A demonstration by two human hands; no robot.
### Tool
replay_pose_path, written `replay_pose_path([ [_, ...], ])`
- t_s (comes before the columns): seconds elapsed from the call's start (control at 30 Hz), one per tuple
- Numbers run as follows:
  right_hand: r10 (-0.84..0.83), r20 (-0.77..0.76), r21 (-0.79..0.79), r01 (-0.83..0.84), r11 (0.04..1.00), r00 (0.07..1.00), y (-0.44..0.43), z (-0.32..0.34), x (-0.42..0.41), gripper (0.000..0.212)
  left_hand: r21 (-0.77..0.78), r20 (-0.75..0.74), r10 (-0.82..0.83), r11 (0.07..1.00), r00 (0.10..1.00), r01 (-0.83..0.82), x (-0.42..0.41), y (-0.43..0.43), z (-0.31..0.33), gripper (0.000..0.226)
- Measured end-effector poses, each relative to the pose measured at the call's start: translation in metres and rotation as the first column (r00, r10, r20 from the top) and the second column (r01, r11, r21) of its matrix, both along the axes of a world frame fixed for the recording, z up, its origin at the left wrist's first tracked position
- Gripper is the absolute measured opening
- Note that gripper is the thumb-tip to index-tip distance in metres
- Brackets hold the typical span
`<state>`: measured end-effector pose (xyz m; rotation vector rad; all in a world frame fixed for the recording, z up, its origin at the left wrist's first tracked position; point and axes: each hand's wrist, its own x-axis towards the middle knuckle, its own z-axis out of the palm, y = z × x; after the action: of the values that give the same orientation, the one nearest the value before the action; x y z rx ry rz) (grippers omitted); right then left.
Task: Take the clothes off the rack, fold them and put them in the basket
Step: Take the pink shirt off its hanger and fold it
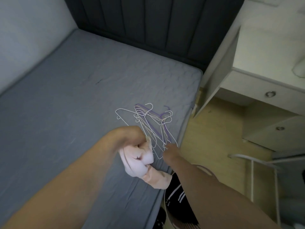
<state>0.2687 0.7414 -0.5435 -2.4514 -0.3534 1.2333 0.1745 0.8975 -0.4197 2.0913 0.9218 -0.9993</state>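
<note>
My left hand [132, 138] grips a bunched pale pink garment [140, 164] over the near right part of the grey bed [66, 104]; its loose end hangs down toward the basket. My right hand [170, 153] reaches to the near edge of a pile of thin white and purple wire hangers [153, 123] lying on the bed. Its fingers are hidden behind the hand, so I cannot see whether it holds a hanger. The basket [165, 205] stands on the floor beside the bed under my right arm, with black clothes with white stripes [176, 195] in it.
A white metal rack frame [252, 164] stands at the right on the wooden floor [214, 129]. Behind it is a white desk with drawers [270, 95]. A dark padded headboard [156, 27] closes off the bed's far end.
</note>
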Motion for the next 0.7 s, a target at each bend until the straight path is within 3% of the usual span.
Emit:
replay_pose_path([
  [0.1,0.071,0.027,0.060,-0.072,0.996,0.997,-0.008,0.023,-0.002,0.056,-0.023,0.053,-0.064,0.998,0.997,0.065,0.003,-0.006,0.023,0.023],
  [0.2,0.190,0.057,0.180,-0.198,0.964,0.980,-0.015,0.049,-0.001,0.082,-0.094,0.114,-0.098,0.990,0.989,0.109,0.006,-0.013,0.057,0.033],
  [0.27,0.298,0.164,0.210,-0.329,0.921,0.940,-0.021,0.070,0.002,0.092,-0.103,0.147,-0.159,0.979,0.976,0.176,0.007,-0.018,0.078,0.030],
  [0.33,0.337,0.271,0.257,-0.405,0.878,0.902,-0.026,0.088,0.005,0.084,-0.054,0.178,-0.239,0.966,0.955,0.252,0.008,-0.023,0.099,0.032],
  [0.47,0.462,0.315,0.251,-0.542,0.802,0.829,-0.044,0.134,0.002,0.046,0.010,0.229,-0.359,0.930,0.905,0.367,0.003,-0.042,0.140,0.046],
  [0.53,0.472,0.325,0.297,-0.562,0.772,0.820,-0.058,0.162,-0.004,0.045,0.043,0.235,-0.404,0.913,0.884,0.406,-0.004,-0.056,0.163,0.049],
  [0.63,0.460,0.224,0.391,-0.512,0.765,0.859,-0.077,0.202,-0.020,0.054,0.114,0.297,-0.452,0.891,0.841,0.439,-0.017,-0.077,0.190,0.057],
  [0.7,0.443,0.166,0.392,-0.471,0.790,0.881,-0.094,0.228,-0.036,0.042,0.217,0.355,-0.457,0.889,0.815,0.404,-0.027,-0.092,0.205,0.059],
])
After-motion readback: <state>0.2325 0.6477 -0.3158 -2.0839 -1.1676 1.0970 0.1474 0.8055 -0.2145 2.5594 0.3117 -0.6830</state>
